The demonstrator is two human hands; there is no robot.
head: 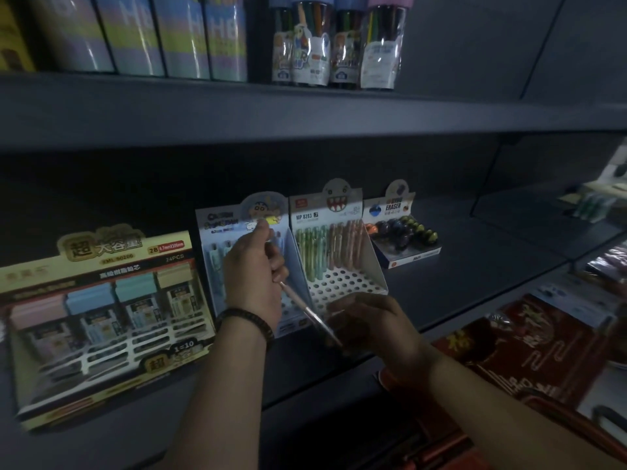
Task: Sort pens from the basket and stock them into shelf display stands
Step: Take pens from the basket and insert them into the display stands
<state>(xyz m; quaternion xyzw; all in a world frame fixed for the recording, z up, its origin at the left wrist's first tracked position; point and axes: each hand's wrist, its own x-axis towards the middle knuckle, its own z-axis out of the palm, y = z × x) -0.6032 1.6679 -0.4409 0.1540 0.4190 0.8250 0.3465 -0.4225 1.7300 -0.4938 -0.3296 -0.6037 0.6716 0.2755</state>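
Both hands, left hand (254, 266) and right hand (369, 325), grip one pen (307, 312) before the dim grey shelf (475, 266)

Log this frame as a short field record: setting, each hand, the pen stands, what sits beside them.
setting: dim shop shelf, seen from a head camera
left hand: raised at the cartoon stand, gripping one pinkish pen; beaded bracelet on the wrist
right hand: low, at the pen's lower end; grip unclear
monster stand: green and pink pens in the back rows, front holes bare
left neighbour: pencil lead box
right neighbour: eraser box
upper shelf: marker tubes
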